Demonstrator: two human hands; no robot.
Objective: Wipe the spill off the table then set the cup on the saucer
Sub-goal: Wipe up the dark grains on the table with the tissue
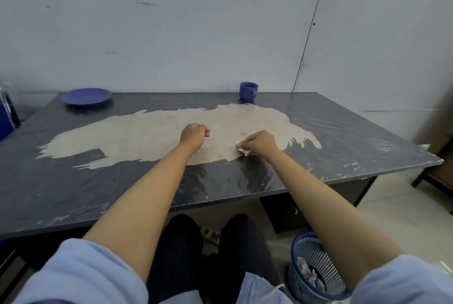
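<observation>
A blue cup (248,91) stands upright at the table's far edge, right of centre. A blue saucer (85,96) lies at the far left corner, well apart from the cup. My right hand (261,143) presses a small crumpled white tissue (245,151) onto the table near the middle. My left hand (195,133) rests as a closed fist to the left of it, holding nothing I can see. A faint dark smudge (244,133) shows between the hands; I cannot tell whether it is the spill.
The dark table (73,193) is covered with shiny plastic film and has a large worn beige patch (147,132) across its middle. A blue mesh waste basket (316,269) with used tissues stands on the floor at the lower right. The wall runs close behind the table.
</observation>
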